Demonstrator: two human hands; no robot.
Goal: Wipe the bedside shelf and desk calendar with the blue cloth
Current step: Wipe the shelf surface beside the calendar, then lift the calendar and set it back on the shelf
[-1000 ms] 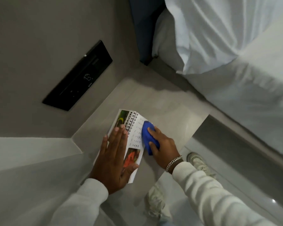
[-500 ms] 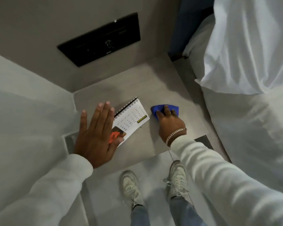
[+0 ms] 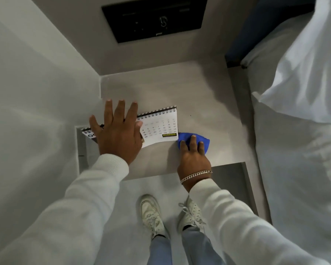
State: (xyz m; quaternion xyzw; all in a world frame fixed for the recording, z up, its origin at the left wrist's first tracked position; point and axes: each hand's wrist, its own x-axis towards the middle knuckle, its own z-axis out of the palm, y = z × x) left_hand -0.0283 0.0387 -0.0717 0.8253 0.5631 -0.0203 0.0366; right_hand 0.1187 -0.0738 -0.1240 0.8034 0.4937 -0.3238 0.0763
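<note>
Blue cloth point(image 3: 196, 139) bunched under right hand point(image 3: 194, 159); spiral-bound desk calendar point(image 3: 161, 129) beside it.

you have one view only, from the head camera, so nothing is shared with a second view. it looks almost straight down from above the bedside shelf point(image 3: 189, 92), close enough that the shelf fills the middle. its wide lens bends the edges. beyond the shelf stands the wall with a black panel point(image 3: 153, 18); right of the shelf lies the bed point(image 3: 298, 131); nearer than the shelf, the floor and your shoes point(image 3: 151, 215).
</note>
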